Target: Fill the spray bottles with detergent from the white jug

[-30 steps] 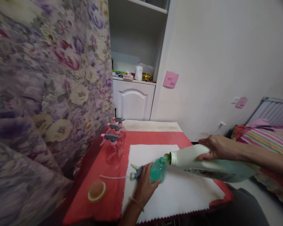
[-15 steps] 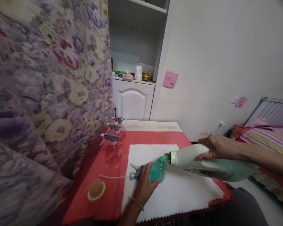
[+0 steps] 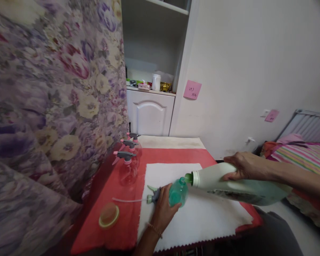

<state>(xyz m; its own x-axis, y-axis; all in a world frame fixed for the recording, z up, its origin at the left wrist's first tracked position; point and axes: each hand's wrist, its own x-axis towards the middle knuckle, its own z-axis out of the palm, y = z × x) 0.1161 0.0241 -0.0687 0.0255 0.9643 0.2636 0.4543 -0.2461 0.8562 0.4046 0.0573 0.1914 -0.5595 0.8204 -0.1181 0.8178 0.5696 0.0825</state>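
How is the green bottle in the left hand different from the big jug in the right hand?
The green bottle is small and round, but the big jug is much larger and longer. The green bottle is see-through green, while the big jug is pale and cloudy. The green bottle's mouth points up, but the big jug is tipped over on its side, with its spout at that mouth. Both are open and held by a hand.
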